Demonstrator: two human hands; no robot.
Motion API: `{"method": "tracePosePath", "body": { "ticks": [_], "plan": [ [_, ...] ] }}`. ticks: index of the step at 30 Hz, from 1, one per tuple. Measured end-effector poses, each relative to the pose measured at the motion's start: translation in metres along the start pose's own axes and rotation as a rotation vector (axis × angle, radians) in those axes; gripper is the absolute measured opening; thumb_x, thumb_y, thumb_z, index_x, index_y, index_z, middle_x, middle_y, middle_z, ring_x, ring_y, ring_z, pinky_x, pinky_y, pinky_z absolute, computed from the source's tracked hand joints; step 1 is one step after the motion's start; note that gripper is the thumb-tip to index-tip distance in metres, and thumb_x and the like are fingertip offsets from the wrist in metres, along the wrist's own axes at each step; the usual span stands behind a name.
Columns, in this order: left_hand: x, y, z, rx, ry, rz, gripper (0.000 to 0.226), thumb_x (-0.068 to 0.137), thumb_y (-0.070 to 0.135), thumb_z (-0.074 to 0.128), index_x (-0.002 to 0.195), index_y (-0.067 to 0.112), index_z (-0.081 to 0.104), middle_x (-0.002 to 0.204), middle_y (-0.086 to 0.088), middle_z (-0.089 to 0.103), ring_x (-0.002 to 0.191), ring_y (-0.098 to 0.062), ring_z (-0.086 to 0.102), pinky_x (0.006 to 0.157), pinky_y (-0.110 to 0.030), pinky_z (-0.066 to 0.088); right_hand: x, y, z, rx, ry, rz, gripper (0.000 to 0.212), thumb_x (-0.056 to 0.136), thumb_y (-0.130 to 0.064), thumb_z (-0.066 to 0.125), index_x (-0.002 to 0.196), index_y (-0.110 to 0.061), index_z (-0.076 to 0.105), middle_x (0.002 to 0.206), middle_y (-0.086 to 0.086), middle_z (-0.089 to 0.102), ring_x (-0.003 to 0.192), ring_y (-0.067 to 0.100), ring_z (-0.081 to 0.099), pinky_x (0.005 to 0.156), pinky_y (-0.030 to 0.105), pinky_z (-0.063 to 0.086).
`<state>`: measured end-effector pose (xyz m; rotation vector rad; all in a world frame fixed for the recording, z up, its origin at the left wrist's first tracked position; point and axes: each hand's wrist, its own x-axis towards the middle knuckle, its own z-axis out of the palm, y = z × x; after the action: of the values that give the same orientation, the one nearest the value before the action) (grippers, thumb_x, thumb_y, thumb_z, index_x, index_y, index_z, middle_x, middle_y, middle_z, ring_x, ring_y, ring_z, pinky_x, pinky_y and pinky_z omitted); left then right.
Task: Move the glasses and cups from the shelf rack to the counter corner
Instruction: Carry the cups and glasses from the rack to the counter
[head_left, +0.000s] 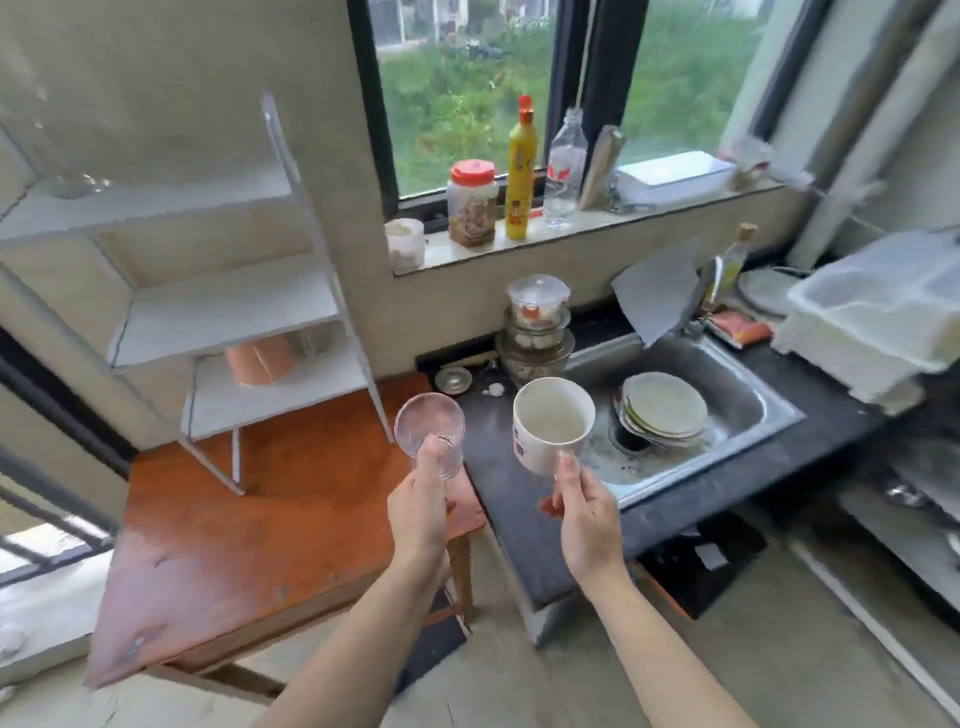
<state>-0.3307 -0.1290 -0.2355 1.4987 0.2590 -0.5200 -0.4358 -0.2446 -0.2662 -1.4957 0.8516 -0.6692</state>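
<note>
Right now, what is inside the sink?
A stack of plates lies in the sink, beside the drain. Whatever is under the plates is covered.

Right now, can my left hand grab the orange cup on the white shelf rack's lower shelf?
Probably not. The left hand grips a clear ribbed glass, leaving no fingers free. Otherwise the way looks open: nothing stands before the orange cup on the white shelf rack.

The only camera sits on the person's head and looks forward and down, close over the left hand (418, 512) and right hand (587, 519), toward the counter (491, 483), sink (750, 402) and window (457, 104).
</note>
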Motion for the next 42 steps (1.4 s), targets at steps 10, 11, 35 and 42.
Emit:
{"method": "tracePosePath", "body": {
  "ticks": [10,11,35,42],
  "plan": [
    [-0.154,-0.071,0.244,0.221,-0.492,0.099,0.041,0.092,0.051,0.056,0.075,0.016,0.046,0.071,-0.001,0.038,0.070,-0.018,0.037,0.070,-0.038,0.037,-0.013,0.011,-0.284,0.107,0.505,-0.037,0.052,0.104,-0.042,0.046,0.053,-0.035,0.055,0.051,-0.011,0.049,0.061,0.012,0.059,0.074,0.037,0.051],
    [-0.171,-0.081,0.265,0.242,-0.520,0.093,0.041,0.093,0.051,0.056,0.075,0.015,0.045,0.072,-0.001,0.039,0.071,-0.018,0.038,0.072,-0.038,0.036,-0.017,0.014,-0.312,0.100,0.530,-0.042,0.051,0.103,-0.045,0.046,0.054,-0.034,0.055,0.051,-0.011,0.049,0.062,0.011,0.059,0.073,0.036,0.050],
    [-0.546,-0.324,0.731,0.605,-1.360,0.142,0.042,0.097,0.048,0.053,0.075,0.011,0.053,0.074,0.001,0.046,0.070,-0.015,0.041,0.064,-0.027,0.037,-0.072,0.099,-0.889,0.040,1.388,0.006,0.051,0.105,-0.040,0.045,0.060,-0.015,0.041,0.056,-0.004,0.047,0.059,0.013,0.058,0.062,0.025,0.045],
    [-0.632,-0.375,0.868,0.663,-1.559,0.154,0.044,0.097,0.047,0.053,0.073,0.010,0.047,0.070,-0.001,0.039,0.066,-0.014,0.036,0.063,-0.028,0.033,-0.059,0.103,-1.036,0.071,1.529,0.095,0.050,0.105,-0.039,0.046,0.064,-0.010,0.042,0.059,-0.007,0.047,0.065,0.014,0.062,0.072,0.031,0.051]
  ]
}}
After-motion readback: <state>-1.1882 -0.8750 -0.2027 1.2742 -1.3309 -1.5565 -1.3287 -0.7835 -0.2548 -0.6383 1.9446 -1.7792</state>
